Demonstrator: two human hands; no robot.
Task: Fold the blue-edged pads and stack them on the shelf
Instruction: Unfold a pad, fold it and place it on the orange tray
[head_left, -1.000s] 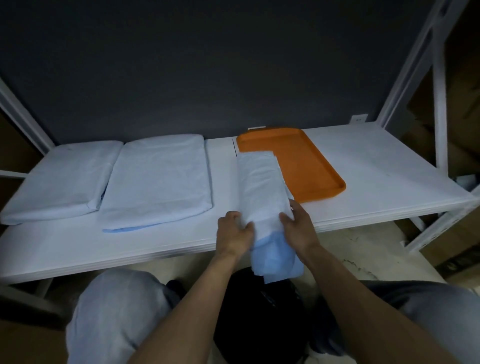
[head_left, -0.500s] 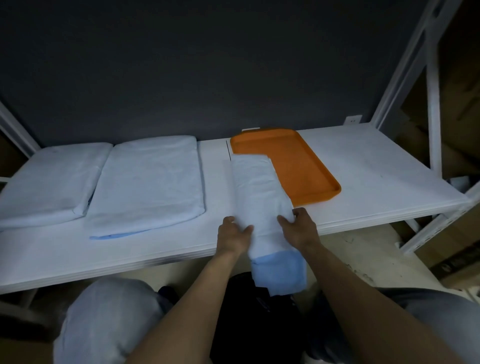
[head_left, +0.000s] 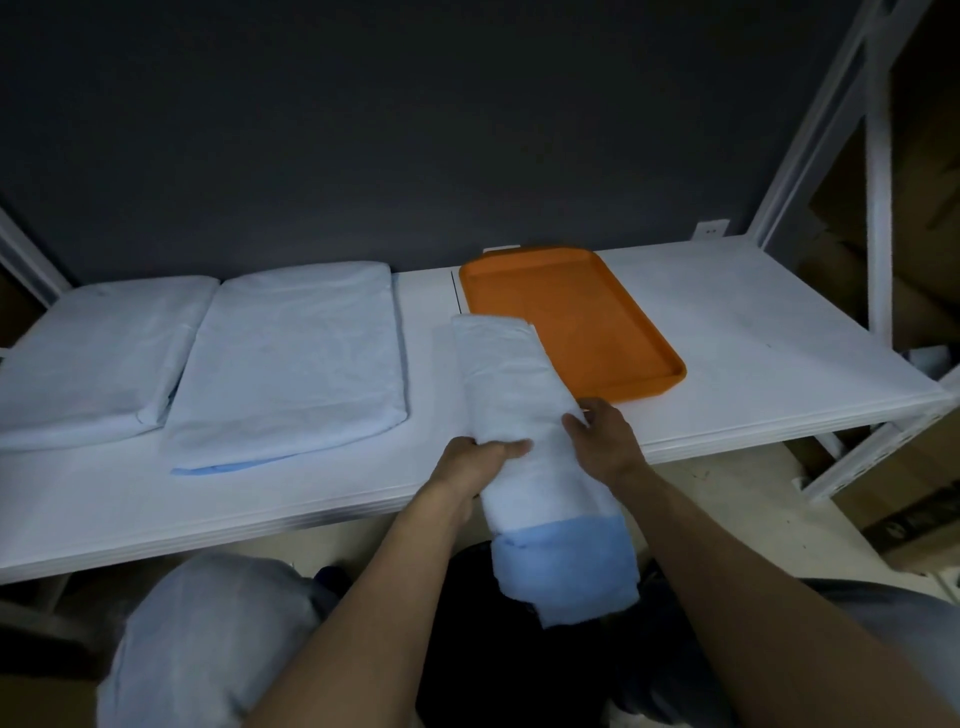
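Grip: left hand (head_left: 480, 460) and right hand (head_left: 605, 441) curl round the narrow folded pad (head_left: 514, 384), white, blue-ended.

Your pad (head_left: 514, 395) is plain white, with a solid light-blue band across its near end. The shelf (head_left: 753, 332) is white and the tray (head_left: 582, 322) a flat orange. The left stack (head_left: 98, 358) and the second stack (head_left: 296, 358) are pale bluish white; the second shows a brighter blue edge at its front. The wall (head_left: 415, 130) is dark grey, your trousers (head_left: 208, 639) pale grey-blue.
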